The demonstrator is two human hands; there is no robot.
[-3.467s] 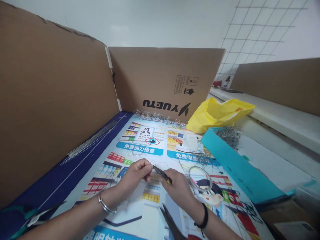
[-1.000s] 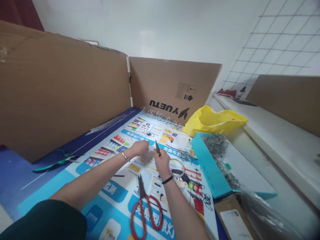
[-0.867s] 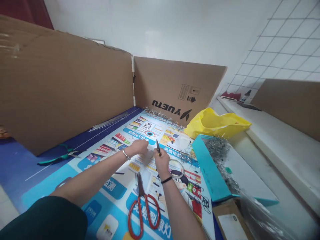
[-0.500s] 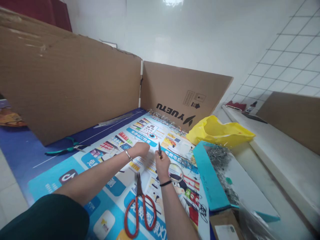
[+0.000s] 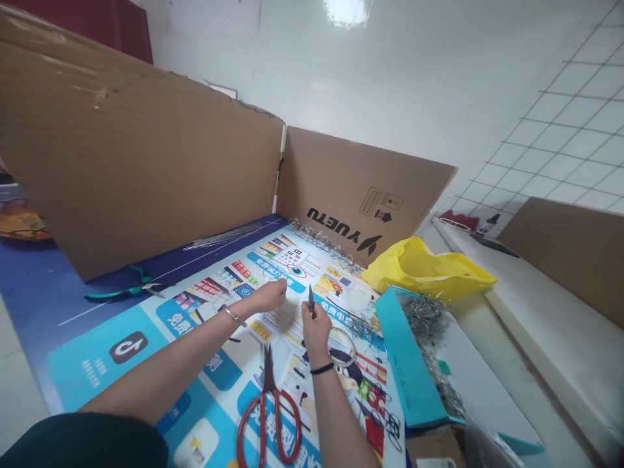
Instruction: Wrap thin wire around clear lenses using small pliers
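My left hand (image 5: 271, 296) is closed above the printed poster sheet (image 5: 219, 416); anything between its fingers is too thin or hidden to make out. To its right, my right hand (image 5: 316, 330) is wrapped round small pointed pliers (image 5: 311, 300), tip up, handles mostly hidden in the fist. A gap separates the two hands. Beside the right wrist lies a clear ring-shaped roll (image 5: 353, 356), partly covered by the hand. Red-handled scissors (image 5: 269, 390) rest on the sheet between my forearms, blades pointing away from me.
Cardboard panels (image 5: 160, 169) stand behind and left. Teal-handled pliers (image 5: 121, 290) and thin wires (image 5: 221, 236) lie on the blue surface. On the right are a yellow bag (image 5: 429, 266), a teal box (image 5: 404, 364) of small metal pieces and black loops (image 5: 387, 416). Tangled wire pieces (image 5: 326, 235) line the back.
My left hand has moved slightly left, widening the gap to my right hand. The right hand keeps its grip on the pliers. The view has shifted a little.
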